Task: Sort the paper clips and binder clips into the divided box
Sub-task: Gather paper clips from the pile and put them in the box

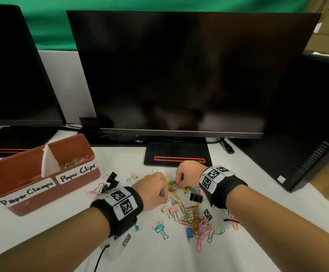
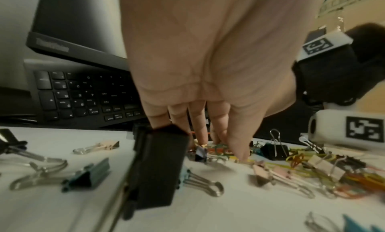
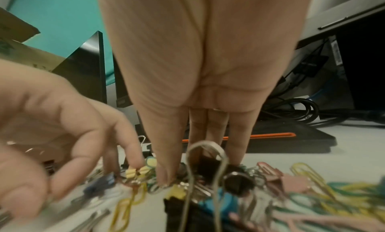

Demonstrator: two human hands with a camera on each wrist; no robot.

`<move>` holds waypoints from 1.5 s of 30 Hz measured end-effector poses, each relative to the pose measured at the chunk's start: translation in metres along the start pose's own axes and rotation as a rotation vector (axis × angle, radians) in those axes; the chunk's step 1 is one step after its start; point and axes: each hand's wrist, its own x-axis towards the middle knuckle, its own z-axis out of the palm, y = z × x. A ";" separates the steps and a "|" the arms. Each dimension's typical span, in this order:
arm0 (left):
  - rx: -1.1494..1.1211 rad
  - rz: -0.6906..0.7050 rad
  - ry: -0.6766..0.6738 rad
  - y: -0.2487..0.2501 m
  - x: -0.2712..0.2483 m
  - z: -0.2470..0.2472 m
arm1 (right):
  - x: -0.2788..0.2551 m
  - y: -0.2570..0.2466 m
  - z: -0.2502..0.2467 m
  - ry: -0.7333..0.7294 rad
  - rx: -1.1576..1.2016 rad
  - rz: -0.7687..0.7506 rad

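Observation:
A red-brown divided box [image 1: 51,201] stands at the left, labelled "Paper Clamps" and "Paper Clips"; coloured paper clips [image 1: 74,160] lie in its right compartment. Loose paper clips [image 1: 195,218] and binder clips [image 1: 160,229] are scattered on the white table. Both hands meet over a small tangle of coloured paper clips [image 1: 173,185]. My left hand [image 1: 167,189] has its fingers curled down onto the tangle [image 2: 218,150]. My right hand [image 1: 177,182] pinches into it from the other side [image 3: 200,168]. A black binder clip [image 2: 156,169] lies close under my left wrist.
A large dark monitor [image 1: 179,75] and its stand base [image 1: 177,154] sit just behind the hands. A second monitor [image 1: 12,65] is at the left and a black computer case [image 1: 306,124] at the right. Black binder clips [image 1: 110,179] lie beside the box. A keyboard [image 2: 83,93] sits beneath the left monitor.

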 end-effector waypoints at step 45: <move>0.138 -0.111 0.002 -0.008 0.014 -0.004 | -0.006 -0.015 0.015 -0.071 -0.102 0.017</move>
